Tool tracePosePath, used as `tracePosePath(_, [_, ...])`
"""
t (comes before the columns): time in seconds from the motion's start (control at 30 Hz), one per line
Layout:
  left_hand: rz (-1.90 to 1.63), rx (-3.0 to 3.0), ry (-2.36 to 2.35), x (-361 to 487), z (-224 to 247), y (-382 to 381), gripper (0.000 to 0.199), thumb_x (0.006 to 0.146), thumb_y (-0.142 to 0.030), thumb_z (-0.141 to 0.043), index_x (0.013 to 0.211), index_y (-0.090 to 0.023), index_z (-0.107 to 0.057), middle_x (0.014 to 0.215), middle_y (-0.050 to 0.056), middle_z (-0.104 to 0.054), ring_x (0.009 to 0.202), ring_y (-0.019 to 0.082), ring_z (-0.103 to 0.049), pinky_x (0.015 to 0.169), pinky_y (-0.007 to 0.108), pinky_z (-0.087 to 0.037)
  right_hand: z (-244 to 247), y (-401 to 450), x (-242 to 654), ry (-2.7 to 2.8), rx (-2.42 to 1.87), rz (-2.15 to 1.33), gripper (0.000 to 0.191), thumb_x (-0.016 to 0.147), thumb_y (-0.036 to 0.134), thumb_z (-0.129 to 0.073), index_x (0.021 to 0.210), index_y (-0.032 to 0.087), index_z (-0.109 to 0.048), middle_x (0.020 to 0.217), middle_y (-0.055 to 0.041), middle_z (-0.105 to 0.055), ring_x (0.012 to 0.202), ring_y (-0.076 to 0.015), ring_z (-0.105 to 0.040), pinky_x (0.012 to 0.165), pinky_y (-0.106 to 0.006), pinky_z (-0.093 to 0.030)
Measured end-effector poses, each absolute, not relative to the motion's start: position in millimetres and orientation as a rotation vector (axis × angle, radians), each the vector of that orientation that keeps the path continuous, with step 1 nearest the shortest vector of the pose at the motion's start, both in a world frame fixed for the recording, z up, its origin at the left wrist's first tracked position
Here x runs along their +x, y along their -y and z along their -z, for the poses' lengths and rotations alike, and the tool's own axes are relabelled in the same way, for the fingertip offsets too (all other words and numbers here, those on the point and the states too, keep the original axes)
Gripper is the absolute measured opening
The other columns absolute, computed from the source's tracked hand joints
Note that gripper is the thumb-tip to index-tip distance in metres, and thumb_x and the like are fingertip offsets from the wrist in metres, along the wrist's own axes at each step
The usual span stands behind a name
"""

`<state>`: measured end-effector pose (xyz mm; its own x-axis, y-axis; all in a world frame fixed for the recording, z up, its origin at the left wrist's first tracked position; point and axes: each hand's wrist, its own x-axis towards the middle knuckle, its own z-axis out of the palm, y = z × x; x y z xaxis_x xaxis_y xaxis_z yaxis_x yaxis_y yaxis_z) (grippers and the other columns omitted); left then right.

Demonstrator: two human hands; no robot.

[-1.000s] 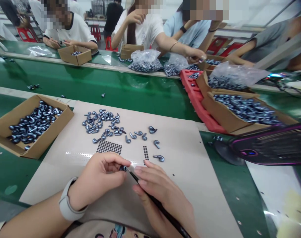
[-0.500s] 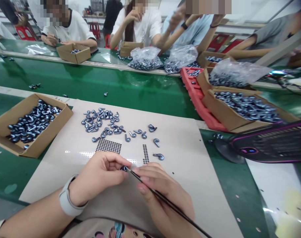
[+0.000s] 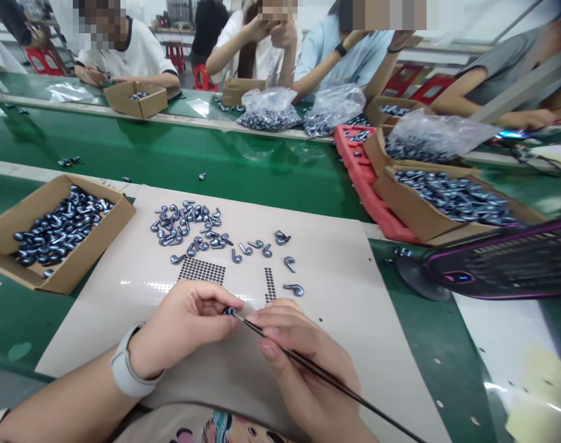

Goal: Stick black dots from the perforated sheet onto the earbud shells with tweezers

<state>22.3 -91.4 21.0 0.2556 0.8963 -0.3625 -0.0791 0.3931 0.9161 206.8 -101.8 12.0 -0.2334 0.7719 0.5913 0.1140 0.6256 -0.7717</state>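
Across a green conveyor belt (image 3: 169, 135), co-workers (image 3: 257, 43) sit among cartons and plastic bags of dark earbuds. On the near side lies a beige mat (image 3: 345, 344). Left of the mat, a carton (image 3: 95, 255) stands heaped with earbuds; beyond its far right corner, a second heaped carton (image 3: 423, 209) sits beside a red tray (image 3: 372, 184). On the mat, a loose scatter of earbuds (image 3: 183, 221) lies above two patches of tiny black dots (image 3: 201, 271) – dense patches, both. Much stock looks unhandled. No brand or writing can be read.

At the mat's near edge, the left hand (image 3: 183, 332) has its fingers pinched together on one earbud (image 3: 229, 311); the right hand (image 3: 303, 363) has its fingers closed round a thin black stick (image 3: 317, 369), its tip at that earbud.
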Motion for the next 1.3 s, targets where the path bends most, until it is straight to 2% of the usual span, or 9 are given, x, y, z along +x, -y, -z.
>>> tracePosePath(0.5, [-0.9,1.205,-1.136,23.3,-21.7,94.4,0.021,0.069,-0.011,-0.066,0.084,-0.019,-0.078,0.085,0.004,-0.073,0.078,0.017,-0.065,0.068,0.027,-0.05,-13.0,102.4,205.4,1.767,-0.737,-0.73,0.026,0.081,0.0,-0.058,0.095,0.022,-0.06,0.089,-0.0042,-0.073,0.08,-0.019,-0.071,0.079,-0.041,-0.056])
tracePosePath(0.77, [-0.9,1.339,-1.173,22.4,-22.9,95.9,0.02,0.073,-0.014,-0.065,0.086,-0.021,-0.079,0.085,0.005,-0.075,0.08,0.018,-0.066,0.069,0.028,-0.052,-12.6,103.2,204.7,1.754,-0.74,-0.746,0.026,0.082,0.0,-0.058,0.096,0.022,-0.06,0.09,-0.0041,-0.073,0.08,-0.0188,-0.07,0.08,-0.041,-0.056])
tracePosePath(1.3, [-0.863,1.283,-1.198,22.3,-22.7,96.3,0.018,0.07,-0.019,-0.07,0.086,-0.019,-0.08,0.085,0.007,-0.074,0.079,0.02,-0.066,0.067,0.03,-0.052,-13.7,103.5,205.3,1.741,-0.752,-0.804,0.025,0.082,0.0,-0.057,0.093,0.022,-0.06,0.088,-0.0034,-0.072,0.077,-0.0168,-0.069,0.081,-0.04,-0.053])
